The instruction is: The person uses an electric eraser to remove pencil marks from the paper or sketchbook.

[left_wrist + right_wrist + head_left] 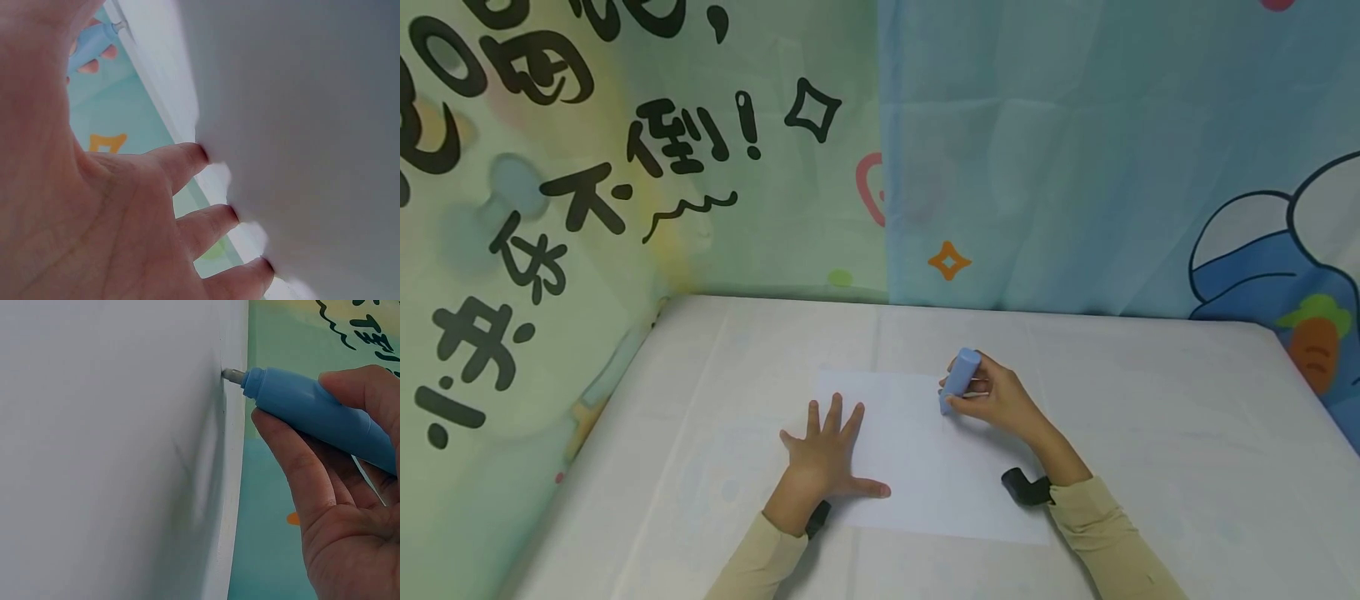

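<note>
- Sleeves [1112, 542] come first, nearest the camera, both tan and both angling in from the bottom toward the white surface [1187, 417].
- Out goes the left hand [822, 458], fingers spread wide, gripping nothing, laid across the left side of the paper [910, 467]. Its thumb points right, well onto the sheet.
- Why so wide? It looks like bracing: a broad spread puts pressure at several spots, so the sheet should lie flat and not slide. The left wrist view shows the fingertips right down at the white.
- Over on the other side, the right hand [992, 396] has the blue tool [960, 379], pinched by thumb and fingers round its thick barrel.
- And where is that tool? Toward the top right of the paper, tilted, butt end up, grey tip [234, 376] down and seemingly touching the sheet in the right wrist view.
- That grip makes sense: the fingers sit back from the tip, leaving it free, and the slant probably gives the person fine control.
- One faint dark streak shows on the white near the tool; mark or shadow, I cannot tell.
- Behind it all, the printed backdrop [1075, 167].
</note>
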### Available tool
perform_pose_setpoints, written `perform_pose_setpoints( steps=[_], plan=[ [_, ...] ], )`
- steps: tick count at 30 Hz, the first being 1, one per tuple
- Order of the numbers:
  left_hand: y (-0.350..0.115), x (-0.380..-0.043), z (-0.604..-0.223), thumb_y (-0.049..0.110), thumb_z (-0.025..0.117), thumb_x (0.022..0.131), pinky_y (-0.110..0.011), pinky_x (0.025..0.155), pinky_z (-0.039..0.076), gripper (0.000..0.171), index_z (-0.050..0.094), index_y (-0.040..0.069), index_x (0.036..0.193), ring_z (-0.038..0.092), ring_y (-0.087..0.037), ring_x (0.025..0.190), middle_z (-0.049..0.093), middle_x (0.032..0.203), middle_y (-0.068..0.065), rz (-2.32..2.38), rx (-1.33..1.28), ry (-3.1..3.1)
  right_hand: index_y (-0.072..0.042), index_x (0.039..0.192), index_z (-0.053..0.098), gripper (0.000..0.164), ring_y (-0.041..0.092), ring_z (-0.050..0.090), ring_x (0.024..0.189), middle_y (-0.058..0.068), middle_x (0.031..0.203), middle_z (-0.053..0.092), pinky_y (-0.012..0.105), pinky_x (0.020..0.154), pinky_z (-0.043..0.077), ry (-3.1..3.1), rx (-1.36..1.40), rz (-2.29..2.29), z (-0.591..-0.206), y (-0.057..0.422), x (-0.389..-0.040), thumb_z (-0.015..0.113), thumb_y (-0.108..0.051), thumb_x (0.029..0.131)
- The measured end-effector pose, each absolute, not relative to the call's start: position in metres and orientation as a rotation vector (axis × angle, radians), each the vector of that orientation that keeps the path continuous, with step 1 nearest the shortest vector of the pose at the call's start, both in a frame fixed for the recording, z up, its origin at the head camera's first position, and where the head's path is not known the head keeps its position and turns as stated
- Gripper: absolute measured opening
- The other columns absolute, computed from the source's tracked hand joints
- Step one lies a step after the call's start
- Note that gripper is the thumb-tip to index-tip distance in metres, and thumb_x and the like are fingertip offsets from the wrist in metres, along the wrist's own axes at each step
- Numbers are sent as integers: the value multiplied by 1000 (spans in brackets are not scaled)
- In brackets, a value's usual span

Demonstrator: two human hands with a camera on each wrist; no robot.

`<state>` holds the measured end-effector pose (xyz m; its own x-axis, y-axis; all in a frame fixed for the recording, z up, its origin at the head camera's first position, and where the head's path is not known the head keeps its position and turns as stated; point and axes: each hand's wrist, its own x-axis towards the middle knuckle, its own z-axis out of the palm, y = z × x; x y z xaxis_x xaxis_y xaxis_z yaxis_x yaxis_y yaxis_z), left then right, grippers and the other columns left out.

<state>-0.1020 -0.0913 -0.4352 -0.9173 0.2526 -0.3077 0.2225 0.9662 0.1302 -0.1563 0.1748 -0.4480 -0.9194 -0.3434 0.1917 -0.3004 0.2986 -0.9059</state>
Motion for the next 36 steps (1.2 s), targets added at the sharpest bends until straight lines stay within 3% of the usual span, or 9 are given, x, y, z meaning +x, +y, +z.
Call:
perform_pose_setpoints(
  steps=[12,17,25,36],
  plan=[
    [-91,-103,-437,75,74,63,-75,95,33,115,30,22,154,20,-43,146,21,161,-12,131,341,2779,12,114,52,40,37,70,93,32,107,66,28,76,57,2482,-622,-1725,-448,176,-155,72,10,80],
    [-91,-103,-436,74,74,63,-76,94,32,114,31,21,154,20,-43,145,22,161,-12,137,345,2783,12,113,52,40,34,71,93,32,106,66,29,76,57,2463,-639,-1741,-448,176,-155,72,10,79],
    [-92,-102,-436,75,74,63,-75,95,32,114,30,22,154,19,-42,146,21,161,-12,140,343,2777,12,113,52,39,18,72,91,33,105,66,29,75,57,2446,-659,-1763,-451,177,-155,72,11,79],
    [-92,-102,-436,74,74,64,-75,95,32,114,30,21,154,19,-42,146,21,161,-12,151,344,2773,12,112,52,38,19,72,90,32,105,67,28,75,57,2430,-678,-1761,-450,177,-154,72,10,79]
  ],
)
